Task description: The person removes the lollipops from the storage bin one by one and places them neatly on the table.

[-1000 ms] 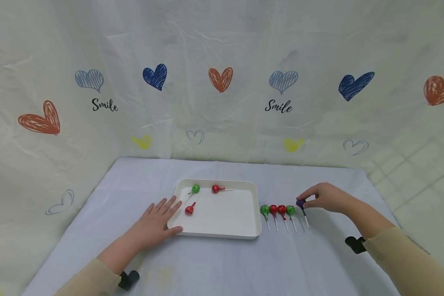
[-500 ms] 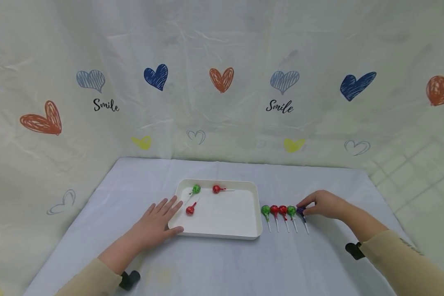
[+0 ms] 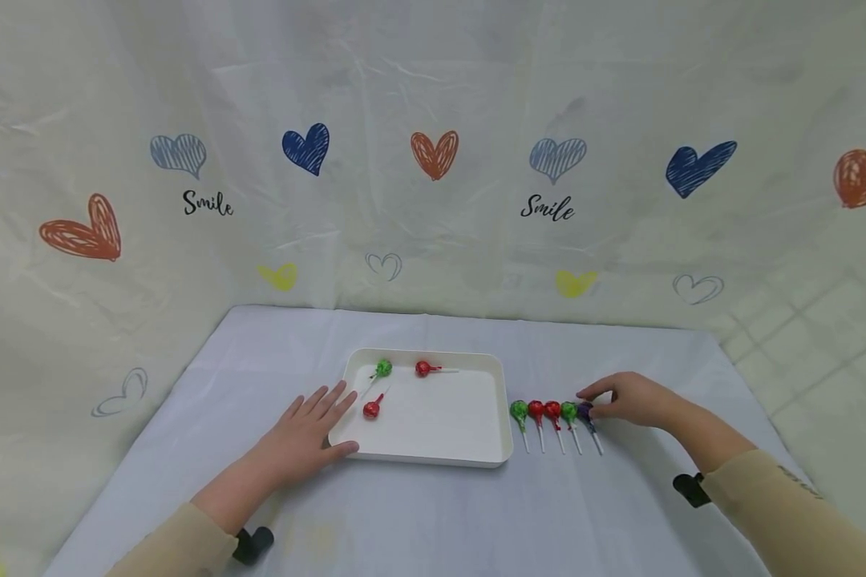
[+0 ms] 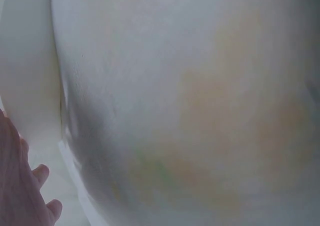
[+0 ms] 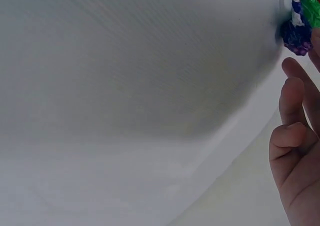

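Observation:
My left hand (image 3: 299,437) lies with spread fingers over the left rim of the white tray (image 3: 440,461). My right hand (image 3: 631,401) is at the right end of a lollipop row, thumb and index finger parted beside the head of the purple lollipop (image 3: 585,412). That lollipop lies on the table, its stick toward me. Left of it lie a green lollipop (image 3: 568,412), two red ones (image 3: 552,410) (image 3: 536,410) and another green one (image 3: 519,411). The right wrist view shows the purple head (image 5: 297,37) near my right fingers (image 5: 295,101).
Inside the tray lie a green lollipop (image 3: 383,368) at the back left, a red lollipop (image 3: 422,369) at the back and another red one (image 3: 371,410) nearer my left hand. A white cloth covers the table (image 3: 433,521); a printed curtain (image 3: 433,240) hangs behind it.
My right hand has brought the purple lollipop left and down, close beside the green one, and its index finger has lifted slightly from the head. My left hand has stayed at the tray.

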Motion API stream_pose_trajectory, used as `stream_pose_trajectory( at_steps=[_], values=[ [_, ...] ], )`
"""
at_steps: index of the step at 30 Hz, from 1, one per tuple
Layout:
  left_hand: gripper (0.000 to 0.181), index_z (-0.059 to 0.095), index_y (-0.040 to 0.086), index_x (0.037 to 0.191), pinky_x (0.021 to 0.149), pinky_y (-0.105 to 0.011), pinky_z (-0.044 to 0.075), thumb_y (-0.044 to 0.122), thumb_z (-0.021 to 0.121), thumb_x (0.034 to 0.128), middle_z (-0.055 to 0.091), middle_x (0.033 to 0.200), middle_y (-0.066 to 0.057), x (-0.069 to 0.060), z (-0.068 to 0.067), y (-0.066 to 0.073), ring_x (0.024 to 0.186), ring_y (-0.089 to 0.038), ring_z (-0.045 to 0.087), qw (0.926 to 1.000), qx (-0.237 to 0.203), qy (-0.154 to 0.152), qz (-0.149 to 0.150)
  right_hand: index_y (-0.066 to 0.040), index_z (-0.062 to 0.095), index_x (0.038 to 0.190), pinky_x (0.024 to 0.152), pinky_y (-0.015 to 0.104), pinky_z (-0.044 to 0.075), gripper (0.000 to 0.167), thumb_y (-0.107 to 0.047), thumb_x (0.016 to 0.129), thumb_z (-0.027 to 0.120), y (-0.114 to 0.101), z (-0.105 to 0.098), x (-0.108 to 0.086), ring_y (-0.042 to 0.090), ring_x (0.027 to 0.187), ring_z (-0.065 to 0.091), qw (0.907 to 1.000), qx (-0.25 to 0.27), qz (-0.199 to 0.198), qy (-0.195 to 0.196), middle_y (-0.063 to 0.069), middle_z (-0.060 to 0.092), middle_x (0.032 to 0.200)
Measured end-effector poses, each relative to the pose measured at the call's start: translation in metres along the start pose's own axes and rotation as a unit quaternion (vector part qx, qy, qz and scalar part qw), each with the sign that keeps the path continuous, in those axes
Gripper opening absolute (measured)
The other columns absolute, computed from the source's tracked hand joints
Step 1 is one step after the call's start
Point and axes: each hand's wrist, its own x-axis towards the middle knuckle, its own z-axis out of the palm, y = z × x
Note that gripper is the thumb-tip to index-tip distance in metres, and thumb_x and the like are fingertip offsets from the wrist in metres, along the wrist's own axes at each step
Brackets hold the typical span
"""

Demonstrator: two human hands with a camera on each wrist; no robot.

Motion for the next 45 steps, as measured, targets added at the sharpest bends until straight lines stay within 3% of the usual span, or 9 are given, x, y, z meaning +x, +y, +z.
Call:
stream_pose_trajectory(
  at_steps=[5,8,23,33,45],
  values=[
    [0.088,0.023,0.025,0.159,0.119,-0.06,0.011,0.068,0.055,0.0892,0.014,0.166,-0.002,-0.001,-0.001,0.0,0.151,-0.034,0.013,1.0,-0.001,0.0,0.0,-0.015,0.073,0.121,0.075,0.035,0.053,0.033,-0.026,0.09,0.074,-0.004,-0.009,-0.001,0.022,0.095,0.056,0.9998,0.01,-0.006,0.014,0.009,0.068,0.12],
    [0.088,0.023,0.024,0.159,0.119,-0.06,0.011,0.067,0.056,0.0893,0.014,0.166,-0.003,-0.002,-0.002,0.0,0.151,-0.034,0.014,1.0,-0.007,-0.002,-0.001,-0.012,0.072,0.121,0.075,0.033,0.052,0.034,-0.026,0.09,0.073,-0.007,-0.014,-0.001,0.021,0.095,0.057,0.9996,0.019,-0.019,0.011,0.011,0.069,0.12],
    [0.089,0.021,0.027,0.16,0.119,-0.059,0.009,0.071,0.051,0.0892,0.012,0.166,-0.001,0.0,-0.001,-0.001,0.151,-0.033,0.012,1.0,-0.003,-0.003,-0.001,-0.014,0.072,0.122,0.083,0.042,0.056,0.037,-0.032,0.091,0.073,-0.039,-0.015,0.021,0.024,0.104,0.061,0.9994,0.025,-0.019,-0.01,0.006,0.069,0.119],
    [0.089,0.02,0.027,0.16,0.119,-0.059,0.01,0.071,0.051,0.0892,0.011,0.167,0.0,0.001,0.002,-0.003,0.151,-0.032,0.012,1.0,0.0,-0.005,-0.002,-0.018,0.073,0.121,0.074,0.031,0.054,0.036,-0.033,0.089,0.076,-0.076,-0.012,0.05,0.016,0.092,0.06,0.999,0.011,-0.044,-0.007,0.003,0.069,0.12],
    [0.091,0.02,0.027,0.16,0.119,-0.06,0.011,0.074,0.05,0.0876,0.013,0.166,-0.001,0.001,0.001,-0.002,0.151,-0.033,0.013,1.0,-0.001,-0.006,-0.003,-0.024,0.074,0.12,0.071,0.031,0.054,0.033,-0.033,0.088,0.076,-0.134,-0.009,0.089,0.017,0.087,0.06,0.9951,-0.032,-0.091,-0.018,-0.004,0.071,0.113]
  ],
)
